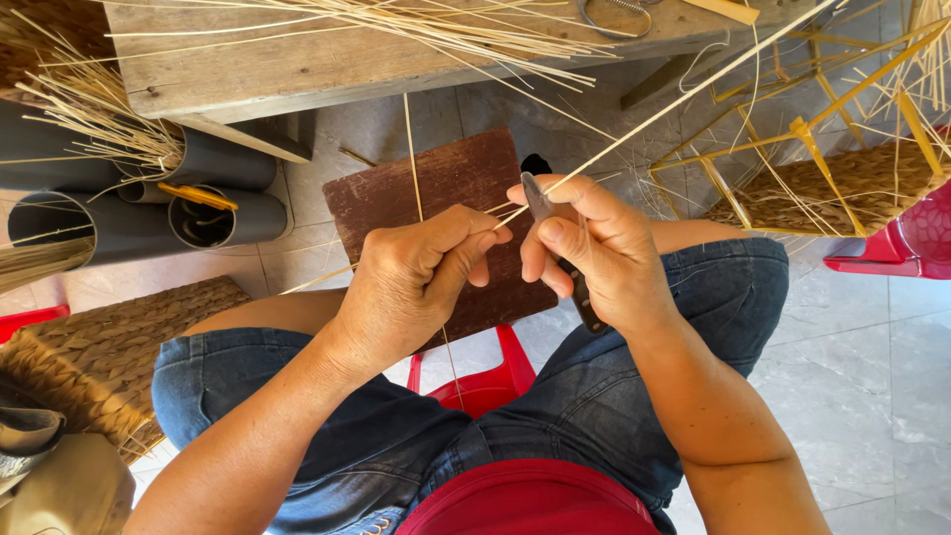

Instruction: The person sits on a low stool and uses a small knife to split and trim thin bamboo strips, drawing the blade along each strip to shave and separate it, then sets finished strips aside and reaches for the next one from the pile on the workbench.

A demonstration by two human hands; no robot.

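Observation:
My left hand (416, 277) is closed around the near end of a long thin bamboo strip (674, 104) that runs up and to the right. My right hand (594, 248) grips a small knife (540, 201) with a dark handle, its blade pressed against the strip where the two hands meet. A second thin sliver (411, 159) stands nearly upright from my left hand. Both hands hover above a dark brown wooden board (436, 188) that rests across my knees.
A plank bench (297, 59) strewn with bamboo slivers lies ahead. Grey plastic pipes (149, 213) with strips sit at left, a woven mat (99, 347) below them. A bamboo frame (822, 129) and a red plastic seat (911, 248) stand at right; a red stool (485, 381) is under me.

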